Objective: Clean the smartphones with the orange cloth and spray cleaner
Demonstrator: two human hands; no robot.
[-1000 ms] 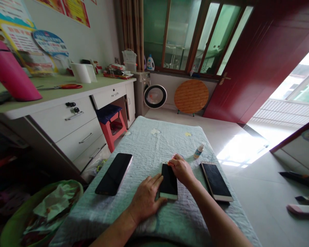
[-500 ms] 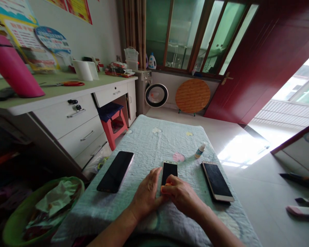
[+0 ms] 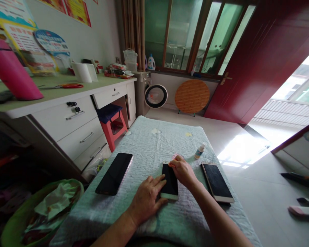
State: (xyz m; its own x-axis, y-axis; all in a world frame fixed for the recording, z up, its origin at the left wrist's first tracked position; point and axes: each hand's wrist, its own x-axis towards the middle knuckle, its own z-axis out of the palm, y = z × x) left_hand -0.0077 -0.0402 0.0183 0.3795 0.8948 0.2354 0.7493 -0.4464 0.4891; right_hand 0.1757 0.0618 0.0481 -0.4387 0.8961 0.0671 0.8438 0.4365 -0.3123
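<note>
A small phone [image 3: 170,187] with a dark screen lies in the middle of a pale green quilted cloth [image 3: 149,144]. My left hand [image 3: 146,199] rests flat beside its left edge, fingers spread, touching the phone's side. My right hand [image 3: 182,170] is closed over the phone's far end, pinching a small orange thing that I cannot make out. A larger black phone [image 3: 114,173] lies to the left. Another phone [image 3: 217,181] with a light frame lies to the right. A small spray bottle [image 3: 199,151] lies just beyond my right hand.
A white desk with drawers [image 3: 74,116] runs along the left, with a red stool [image 3: 112,123] under it. A green basin [image 3: 38,212] with crumpled material sits at lower left. Tiled floor [image 3: 260,192] lies to the right, a washing machine [image 3: 149,92] at the back.
My right hand was at the phone's far end, slid down to its near end half a second ago, and is now back at the far end. My left hand has stayed beside the phone.
</note>
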